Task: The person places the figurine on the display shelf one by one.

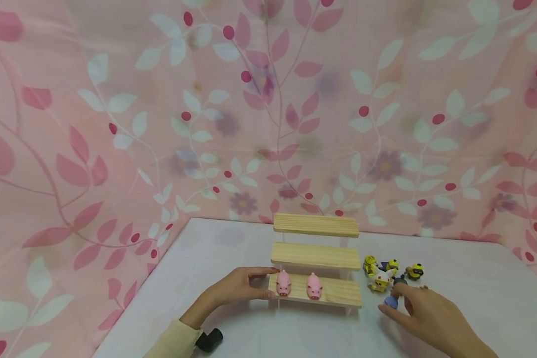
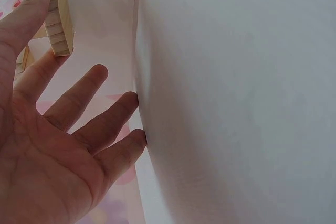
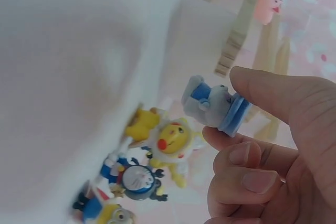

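A three-tier wooden display shelf [image 1: 315, 256] stands on the white table. Two pink pig figurines [image 1: 314, 287] sit on its lowest board, at the left and near the middle. My left hand [image 1: 241, 287] holds the left end of that board, thumb at the front corner, index finger behind it. In the left wrist view its other fingers spread out fairly straight, two tips at the tabletop. My right hand [image 1: 434, 315] pinches a small blue-and-white figurine [image 3: 212, 106] between thumb and index finger, right of the shelf. The remaining right fingers curl toward the palm.
Several small figurines cluster right of the shelf: a yellow-faced one in a white hood [image 1: 379, 282], a dark-goggled yellow one [image 1: 414, 271] and a grey-and-blue one [image 3: 137, 179] among them. A black object [image 1: 209, 340] lies by my left sleeve. Pink floral cloth [image 1: 268, 124] hangs behind the table.
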{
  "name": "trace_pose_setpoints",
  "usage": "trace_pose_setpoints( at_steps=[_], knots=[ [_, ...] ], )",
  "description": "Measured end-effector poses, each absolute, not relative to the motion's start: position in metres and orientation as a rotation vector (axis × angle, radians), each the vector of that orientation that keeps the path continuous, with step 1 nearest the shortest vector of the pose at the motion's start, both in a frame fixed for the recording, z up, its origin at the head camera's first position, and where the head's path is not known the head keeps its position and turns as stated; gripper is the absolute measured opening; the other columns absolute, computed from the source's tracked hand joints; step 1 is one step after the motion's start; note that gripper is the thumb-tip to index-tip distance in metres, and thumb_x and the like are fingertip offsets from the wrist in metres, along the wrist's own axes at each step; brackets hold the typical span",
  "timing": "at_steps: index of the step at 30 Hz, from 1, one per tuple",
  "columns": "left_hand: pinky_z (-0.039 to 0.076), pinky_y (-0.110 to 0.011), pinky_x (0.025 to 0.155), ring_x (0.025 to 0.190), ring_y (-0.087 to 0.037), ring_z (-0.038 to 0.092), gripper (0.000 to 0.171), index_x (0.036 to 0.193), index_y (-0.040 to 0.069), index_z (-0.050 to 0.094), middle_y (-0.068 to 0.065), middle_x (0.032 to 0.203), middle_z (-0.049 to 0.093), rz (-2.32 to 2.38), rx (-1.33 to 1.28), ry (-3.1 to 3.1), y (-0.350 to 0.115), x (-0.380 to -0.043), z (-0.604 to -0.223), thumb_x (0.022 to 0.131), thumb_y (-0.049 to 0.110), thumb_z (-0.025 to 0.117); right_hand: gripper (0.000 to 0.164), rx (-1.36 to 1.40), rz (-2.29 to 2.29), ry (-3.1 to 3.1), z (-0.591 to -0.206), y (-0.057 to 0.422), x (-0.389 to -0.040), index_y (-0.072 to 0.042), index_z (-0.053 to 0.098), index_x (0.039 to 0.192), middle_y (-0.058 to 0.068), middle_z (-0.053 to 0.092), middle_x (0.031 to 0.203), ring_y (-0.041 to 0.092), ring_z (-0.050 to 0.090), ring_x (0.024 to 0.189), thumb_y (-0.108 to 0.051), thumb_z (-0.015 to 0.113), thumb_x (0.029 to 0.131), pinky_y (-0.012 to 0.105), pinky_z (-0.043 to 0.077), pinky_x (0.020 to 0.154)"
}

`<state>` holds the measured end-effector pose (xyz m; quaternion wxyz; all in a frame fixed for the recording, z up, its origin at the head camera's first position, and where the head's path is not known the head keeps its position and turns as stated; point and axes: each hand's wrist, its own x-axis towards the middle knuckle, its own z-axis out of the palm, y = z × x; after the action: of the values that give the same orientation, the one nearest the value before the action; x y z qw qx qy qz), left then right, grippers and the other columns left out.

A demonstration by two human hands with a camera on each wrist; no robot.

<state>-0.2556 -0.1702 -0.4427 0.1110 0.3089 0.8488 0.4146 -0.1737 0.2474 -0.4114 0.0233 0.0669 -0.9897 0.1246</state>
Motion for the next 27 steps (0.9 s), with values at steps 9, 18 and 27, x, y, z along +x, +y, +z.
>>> trace_pose_setpoints(
  at_steps=[9, 18, 27],
  knots=[
    [0.039, -0.042, 0.108, 0.13, -0.016, 0.048, 0.055, 0.137, 0.029, 0.06, 0.013, 0.137, 0.057, 1.219, 0.904, 2.489, -0.172, -0.258, -0.445, 0.086, 0.041, 0.077, 0.034, 0.263, 0.398, -2.958, -0.401, 0.24, -0.169, -0.03, 0.062, 0.086, -0.009, 0.04, 0.059, 0.009, 0.035, 0.051, -0.063, 0.07, 0.082, 0.026, 0.028, 0.046],
    [0.039, -0.043, 0.108, 0.13, -0.015, 0.049, 0.056, 0.137, 0.03, 0.059, 0.014, 0.136, 0.057, 1.232, 0.911, 2.486, -0.172, -0.259, -0.446, 0.086, 0.042, 0.077, 0.031, 0.33, 0.41, -2.829, -0.391, 0.228, -0.171, -0.034, 0.058, 0.081, -0.013, 0.037, 0.058, 0.005, 0.031, 0.05, -0.061, 0.073, 0.08, 0.023, 0.026, 0.044],
    [0.04, -0.042, 0.108, 0.13, -0.015, 0.048, 0.056, 0.138, 0.029, 0.059, 0.013, 0.136, 0.056, 1.226, 0.914, 2.484, -0.172, -0.26, -0.448, 0.086, 0.041, 0.077, 0.031, 0.417, 0.394, -2.74, -0.387, 0.216, -0.177, -0.033, 0.059, 0.081, -0.017, 0.034, 0.056, 0.002, 0.03, 0.048, -0.059, 0.076, 0.078, 0.022, 0.027, 0.044]
  ],
)
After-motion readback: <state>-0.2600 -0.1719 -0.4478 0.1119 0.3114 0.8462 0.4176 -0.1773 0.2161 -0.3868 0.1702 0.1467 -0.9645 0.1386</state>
